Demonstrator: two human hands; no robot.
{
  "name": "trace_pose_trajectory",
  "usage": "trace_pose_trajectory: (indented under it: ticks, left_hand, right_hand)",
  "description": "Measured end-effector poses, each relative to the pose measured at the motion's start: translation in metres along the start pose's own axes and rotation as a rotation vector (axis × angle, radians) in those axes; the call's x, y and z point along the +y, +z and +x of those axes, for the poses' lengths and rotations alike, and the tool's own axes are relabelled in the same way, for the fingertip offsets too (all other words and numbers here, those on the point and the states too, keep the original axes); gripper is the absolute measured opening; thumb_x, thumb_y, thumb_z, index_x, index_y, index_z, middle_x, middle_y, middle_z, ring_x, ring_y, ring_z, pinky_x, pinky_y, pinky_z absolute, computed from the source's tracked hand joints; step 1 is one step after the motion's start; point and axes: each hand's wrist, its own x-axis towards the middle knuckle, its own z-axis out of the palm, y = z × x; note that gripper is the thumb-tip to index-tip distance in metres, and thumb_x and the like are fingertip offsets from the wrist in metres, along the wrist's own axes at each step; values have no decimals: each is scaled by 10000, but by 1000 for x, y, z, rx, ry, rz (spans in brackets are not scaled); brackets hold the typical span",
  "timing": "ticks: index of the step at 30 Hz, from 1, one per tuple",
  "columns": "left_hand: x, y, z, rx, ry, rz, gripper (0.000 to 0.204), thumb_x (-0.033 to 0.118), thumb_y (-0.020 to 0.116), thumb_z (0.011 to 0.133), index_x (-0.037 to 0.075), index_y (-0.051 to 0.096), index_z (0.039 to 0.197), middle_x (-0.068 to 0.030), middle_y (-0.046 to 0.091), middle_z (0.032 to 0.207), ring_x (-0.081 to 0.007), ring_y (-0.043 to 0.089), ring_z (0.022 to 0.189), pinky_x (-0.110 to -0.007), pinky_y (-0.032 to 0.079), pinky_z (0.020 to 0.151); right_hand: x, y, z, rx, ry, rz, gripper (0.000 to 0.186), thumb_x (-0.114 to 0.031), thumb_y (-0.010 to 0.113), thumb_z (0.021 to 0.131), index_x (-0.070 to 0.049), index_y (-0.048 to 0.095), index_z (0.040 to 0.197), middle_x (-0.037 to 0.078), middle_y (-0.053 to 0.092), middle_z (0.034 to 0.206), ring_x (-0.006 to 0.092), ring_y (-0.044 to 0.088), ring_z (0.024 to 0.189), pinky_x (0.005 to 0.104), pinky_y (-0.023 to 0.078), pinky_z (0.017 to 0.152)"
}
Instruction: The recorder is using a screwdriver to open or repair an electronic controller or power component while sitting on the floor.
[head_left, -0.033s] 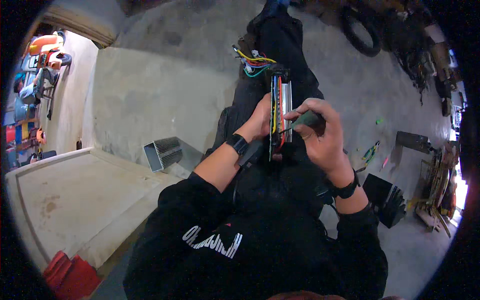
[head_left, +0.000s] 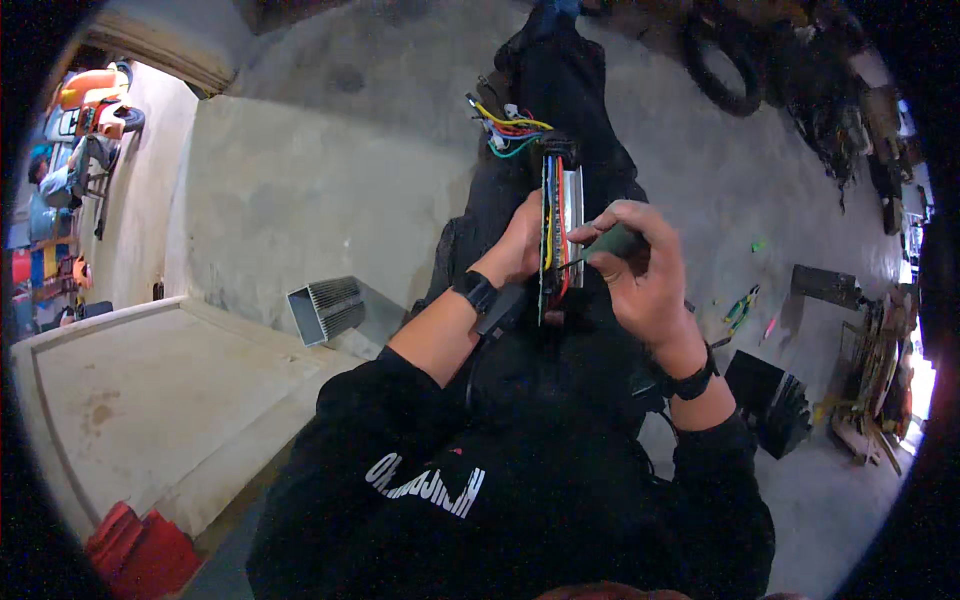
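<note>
We see dim, cool light; daylight glares at three and ten o'clock; fisheye bends edges, black vignette rims everything, slight softness.

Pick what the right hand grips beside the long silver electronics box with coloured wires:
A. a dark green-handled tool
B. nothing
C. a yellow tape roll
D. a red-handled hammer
A: the right hand is closed around a dark green-handled tool whose thin tip points at the long silver electronics box with coloured wires, which the left hand steadies.
</note>
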Motion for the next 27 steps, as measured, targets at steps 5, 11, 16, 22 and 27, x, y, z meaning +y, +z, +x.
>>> trace_pose_trajectory:
  ticks: [5, 11, 16, 22, 27]
  left_hand:
    - [8, 14, -14, -157, -75, -166, 349, 460, 381, 945, 148, 514, 859, -45, 552, 769, -185, 543, 587, -332, 490, 545]
    - [15, 38, -44, 45, 117, 83, 349, 529, 500, 880, 184, 546, 852, 7, 512, 676, -123, 502, 546, -272, 406, 439]
    - [12, 40, -33, 86, -67, 113, 406, 545, 392, 921, 178, 553, 854, -23, 559, 704, -172, 530, 565, -340, 462, 466]
    - [4, 26, -34, 75, 56, 109, 375, 450, 364, 954, 151, 582, 896, -10, 575, 708, -141, 547, 594, -278, 446, 483]
    - [-8, 3, -9, 1, 40, 56, 397, 461, 343, 954, 155, 586, 884, -20, 585, 719, -142, 560, 612, -295, 454, 497]
  right_hand:
    - [-2, -8, -3, -30, 46, -238, 458, 5, 640, 808, -44, 463, 1227, 149, 574, 1111, 293, 595, 1040, 351, 466, 889]
    - [-52, 2, 18, -206, -98, -498, 439, 44, 529, 821, -13, 491, 1255, 175, 563, 1191, 321, 591, 1090, 368, 452, 929]
    - [-36, -11, -1, -214, -121, -489, 386, -11, 574, 817, 2, 558, 1202, 202, 540, 1237, 381, 546, 1120, 392, 435, 955]
    - [-61, 6, 12, -172, -173, -498, 461, 53, 623, 748, -13, 571, 1201, 202, 583, 1174, 388, 579, 1054, 393, 465, 914]
    - [-55, -4, -1, -272, -203, -485, 381, 67, 585, 770, 0, 598, 1145, 198, 582, 1187, 378, 582, 1072, 365, 490, 877]
